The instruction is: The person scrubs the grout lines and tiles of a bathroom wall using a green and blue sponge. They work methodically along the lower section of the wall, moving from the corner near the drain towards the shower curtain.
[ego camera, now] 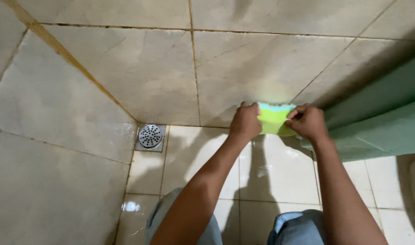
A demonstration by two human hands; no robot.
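Observation:
Both of my hands hold a yellow-green sponge (pixel 274 121) with a light blue top layer, low against the beige tiled wall (pixel 243 68). My left hand (pixel 245 121) grips its left edge. Its right edge is pinched by my right hand (pixel 308 121). The sponge sits just above the line where the wall meets the floor. My forearms reach forward from my knees in blue jeans (pixel 289 229).
A round metal floor drain (pixel 150 136) lies in the corner to the left. A green panel (pixel 380 118) stands at the right. The wet, glossy floor tiles (pixel 189 154) reflect light. Another tiled wall (pixel 48 136) closes the left side.

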